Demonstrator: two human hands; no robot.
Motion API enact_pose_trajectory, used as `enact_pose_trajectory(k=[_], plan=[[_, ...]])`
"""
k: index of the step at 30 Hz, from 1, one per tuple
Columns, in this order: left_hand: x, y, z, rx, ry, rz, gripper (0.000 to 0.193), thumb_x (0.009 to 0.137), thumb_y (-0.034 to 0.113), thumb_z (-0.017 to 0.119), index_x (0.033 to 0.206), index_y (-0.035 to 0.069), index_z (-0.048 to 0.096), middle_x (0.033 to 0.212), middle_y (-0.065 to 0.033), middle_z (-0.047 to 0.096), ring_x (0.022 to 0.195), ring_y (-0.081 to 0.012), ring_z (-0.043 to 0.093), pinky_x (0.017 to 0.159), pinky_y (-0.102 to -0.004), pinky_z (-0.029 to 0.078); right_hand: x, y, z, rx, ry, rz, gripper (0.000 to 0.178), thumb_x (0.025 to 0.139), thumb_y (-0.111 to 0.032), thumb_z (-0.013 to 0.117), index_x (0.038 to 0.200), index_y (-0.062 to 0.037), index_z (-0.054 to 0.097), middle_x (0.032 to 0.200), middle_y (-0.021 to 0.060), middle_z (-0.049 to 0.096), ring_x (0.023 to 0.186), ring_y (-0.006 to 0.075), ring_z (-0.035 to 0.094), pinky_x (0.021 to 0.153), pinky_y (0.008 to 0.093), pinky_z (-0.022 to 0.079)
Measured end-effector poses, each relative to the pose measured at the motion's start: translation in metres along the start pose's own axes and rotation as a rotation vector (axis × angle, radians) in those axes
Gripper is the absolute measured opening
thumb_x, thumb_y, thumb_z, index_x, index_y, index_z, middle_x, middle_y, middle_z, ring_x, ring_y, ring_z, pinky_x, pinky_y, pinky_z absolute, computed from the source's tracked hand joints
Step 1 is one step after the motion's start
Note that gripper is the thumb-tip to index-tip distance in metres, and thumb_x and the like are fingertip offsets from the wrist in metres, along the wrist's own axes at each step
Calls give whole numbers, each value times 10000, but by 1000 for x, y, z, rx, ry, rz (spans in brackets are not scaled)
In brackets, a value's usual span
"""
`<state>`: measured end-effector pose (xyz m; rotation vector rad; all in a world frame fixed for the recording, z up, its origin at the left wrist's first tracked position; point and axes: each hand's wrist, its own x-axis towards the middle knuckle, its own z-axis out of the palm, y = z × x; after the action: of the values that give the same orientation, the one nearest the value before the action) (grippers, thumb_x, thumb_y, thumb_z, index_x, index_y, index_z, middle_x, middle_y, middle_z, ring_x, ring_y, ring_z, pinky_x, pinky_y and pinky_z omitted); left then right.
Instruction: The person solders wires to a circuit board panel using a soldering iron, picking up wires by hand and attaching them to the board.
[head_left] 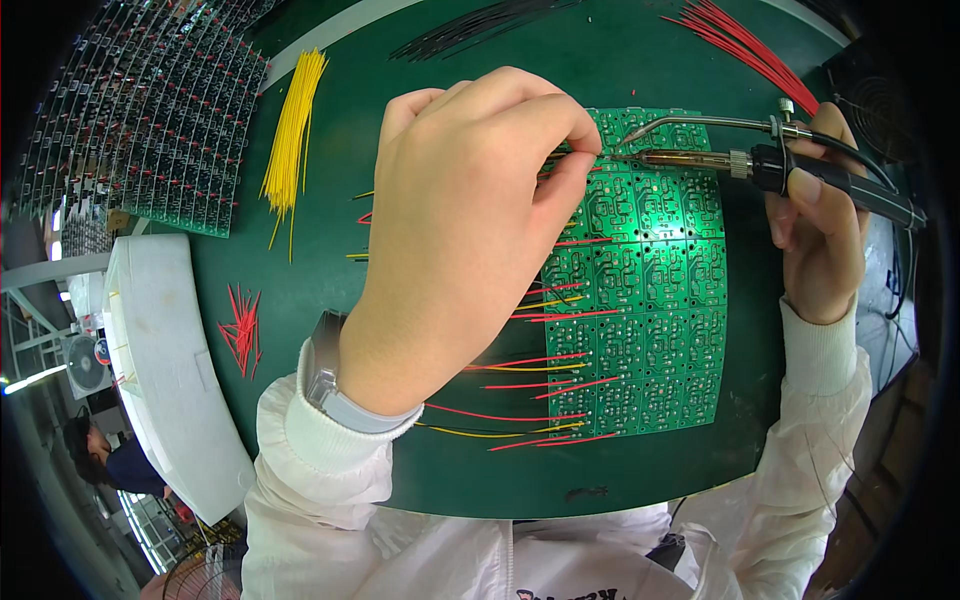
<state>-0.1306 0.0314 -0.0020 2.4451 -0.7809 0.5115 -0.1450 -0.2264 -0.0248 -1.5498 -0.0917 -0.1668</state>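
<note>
A green circuit board panel, divided into many small boards, lies on the green work surface. Red and yellow wires extend leftward from its pads in several rows. My left hand is over the panel's upper left, thumb and forefinger pinched on a thin wire whose colour I cannot make out. In my right hand is a soldering iron with a curved metal feed tube clamped above it. The iron's tip and the tube's end meet close to my left fingertips, at the panel's upper rows.
Bundles of yellow wires, black wires and red wires lie around the panel. Short red pieces are piled at left. Stacked circuit boards and a white foam block stand farther left. Another person is beyond.
</note>
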Motion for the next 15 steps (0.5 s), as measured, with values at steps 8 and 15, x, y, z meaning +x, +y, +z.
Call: enact_pose_trajectory(k=[8, 15], plan=[[0, -1, 0, -19, -7, -2, 117, 770, 2, 757, 874, 28, 711, 961, -70, 734, 854, -233, 712, 766, -301, 539, 0, -2, 2, -17, 0, 5, 270, 819, -206, 621, 985, -6, 547, 696, 18, 449, 528, 77, 421, 462, 213, 298], [-1, -1, 1, -27, -5, -3, 109, 773, -3, 750, 869, 22, 706, 945, -72, 731, 838, -230, 711, 759, -297, 540, 0, -1, 8, -9, 39, -30, 250, 814, -232, 637, 935, -33, 546, 599, 7, 453, 483, 76, 425, 442, 224, 254]])
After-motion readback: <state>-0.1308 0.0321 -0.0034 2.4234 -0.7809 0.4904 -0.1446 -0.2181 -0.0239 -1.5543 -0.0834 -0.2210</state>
